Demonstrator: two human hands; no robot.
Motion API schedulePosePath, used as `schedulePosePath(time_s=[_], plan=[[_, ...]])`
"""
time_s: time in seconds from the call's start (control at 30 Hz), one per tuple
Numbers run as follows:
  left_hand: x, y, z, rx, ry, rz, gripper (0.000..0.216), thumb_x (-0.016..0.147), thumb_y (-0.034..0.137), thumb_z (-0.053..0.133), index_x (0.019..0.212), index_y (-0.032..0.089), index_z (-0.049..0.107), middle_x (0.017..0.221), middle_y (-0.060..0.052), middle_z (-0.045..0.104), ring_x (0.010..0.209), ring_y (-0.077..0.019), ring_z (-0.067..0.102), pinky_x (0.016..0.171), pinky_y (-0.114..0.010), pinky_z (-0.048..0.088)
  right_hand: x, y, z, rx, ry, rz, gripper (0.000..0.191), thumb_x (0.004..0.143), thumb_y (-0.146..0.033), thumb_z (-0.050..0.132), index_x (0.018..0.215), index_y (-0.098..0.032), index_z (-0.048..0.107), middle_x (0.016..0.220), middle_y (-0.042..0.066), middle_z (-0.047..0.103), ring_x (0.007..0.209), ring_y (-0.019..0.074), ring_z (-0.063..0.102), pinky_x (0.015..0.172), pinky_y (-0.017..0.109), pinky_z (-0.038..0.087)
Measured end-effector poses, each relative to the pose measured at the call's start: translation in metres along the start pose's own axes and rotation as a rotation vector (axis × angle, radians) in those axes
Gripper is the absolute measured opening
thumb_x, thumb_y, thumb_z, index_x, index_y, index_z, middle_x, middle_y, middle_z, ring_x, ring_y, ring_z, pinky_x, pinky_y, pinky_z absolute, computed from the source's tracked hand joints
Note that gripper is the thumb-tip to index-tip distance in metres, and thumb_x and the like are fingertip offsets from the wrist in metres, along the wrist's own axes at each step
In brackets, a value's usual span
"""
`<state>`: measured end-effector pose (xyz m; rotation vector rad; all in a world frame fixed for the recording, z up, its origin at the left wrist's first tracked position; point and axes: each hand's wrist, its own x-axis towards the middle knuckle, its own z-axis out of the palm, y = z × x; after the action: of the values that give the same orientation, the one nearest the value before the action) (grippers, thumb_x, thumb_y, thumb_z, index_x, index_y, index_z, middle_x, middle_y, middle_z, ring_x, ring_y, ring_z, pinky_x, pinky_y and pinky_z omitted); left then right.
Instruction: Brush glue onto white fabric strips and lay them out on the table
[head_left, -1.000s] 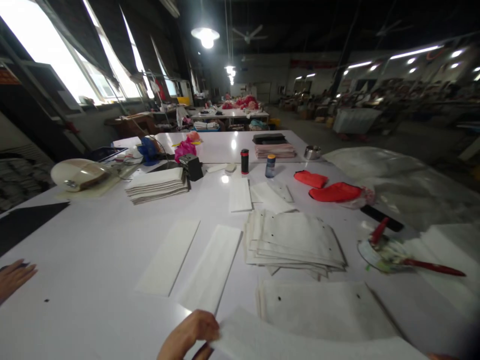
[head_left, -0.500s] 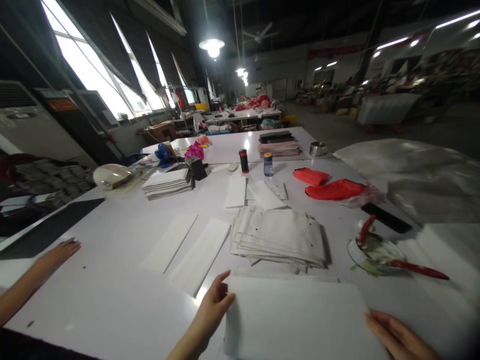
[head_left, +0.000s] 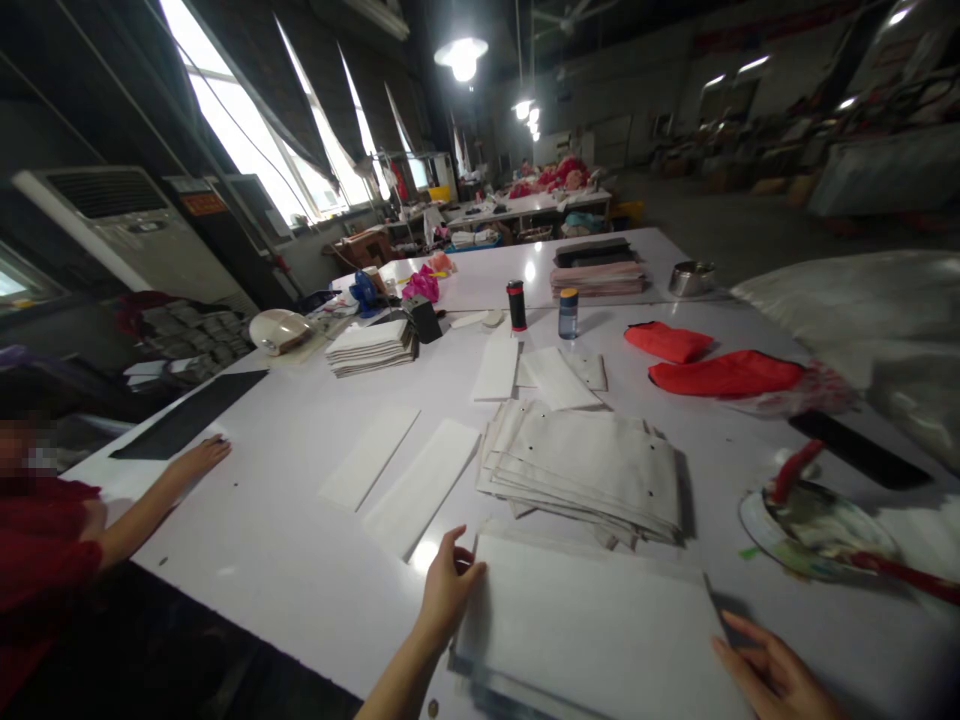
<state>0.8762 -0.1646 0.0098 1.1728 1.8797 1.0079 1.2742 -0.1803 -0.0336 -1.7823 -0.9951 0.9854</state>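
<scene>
Head view: table (head_left: 315,560), white, fills the lower frame. Versus 0.5 s ago the view has swung left and dipped; more of the near edge shows, and a co-worker (head_left: 45,540) in a red sleeve now shows at far left, forearm on the table, hand (head_left: 196,458) flat by a black strip (head_left: 187,425). That hand sat lower and further left before.

Sheet (head_left: 592,625): large white rectangle, lying flat at the near edge between both hands, on top of a low stack. Its place between the hands is unchanged from 0.5 s ago.

Stack (head_left: 592,465) of grey-white pieces with small dark holes, just beyond the sheet, fanned. 2 narrow white strips (head_left: 397,475) lie to its left, well apart from the hands. Red cloth (head_left: 724,375) at right rear; dish (head_left: 817,515) with red-handled tools at right.

Left hand (head_left: 448,590): at the sheet's left edge, thumb up, fingers curled onto the edge, loosely together; touching, as before. Whether it pinches the edge, cannot tell.

Right hand (head_left: 772,675): at the sheet's right near corner, fingers spread slightly and flat against the edge, partly cut by the frame. Little changed.
</scene>
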Motion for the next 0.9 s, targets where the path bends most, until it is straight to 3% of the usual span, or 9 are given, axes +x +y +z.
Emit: schedulePosePath(time_s=[0.3,0.9], plan=[[0.001,-0.011,0.008,-0.143,0.020,-0.087,0.073,0.060,0.049,0.069,0.121,0.014,0.049,0.079,0.000,0.061,0.071,-0.0167,0.060,0.067,-0.028,0.046,-0.005,0.018,0.010,-0.104,0.006,-0.254,0.051,0.071,-0.061,0.058,0.102,-0.022,0.060,0.065,-0.001,0.060,0.060,0.0190,0.059,0.056,0.028,0.047],[0.009,-0.014,0.010,-0.032,-0.013,-0.078,0.075,0.058,0.061,0.067,0.116,0.014,0.054,0.080,-0.003,0.065,0.075,-0.0213,0.065,0.067,-0.031,0.050,0.001,0.033,0.016,-0.168,-0.008,-0.185,0.046,0.076,-0.061,0.051,0.099,-0.021,0.056,0.063,-0.003,0.056,0.058,0.0183,0.055,0.054,0.028,0.042]])
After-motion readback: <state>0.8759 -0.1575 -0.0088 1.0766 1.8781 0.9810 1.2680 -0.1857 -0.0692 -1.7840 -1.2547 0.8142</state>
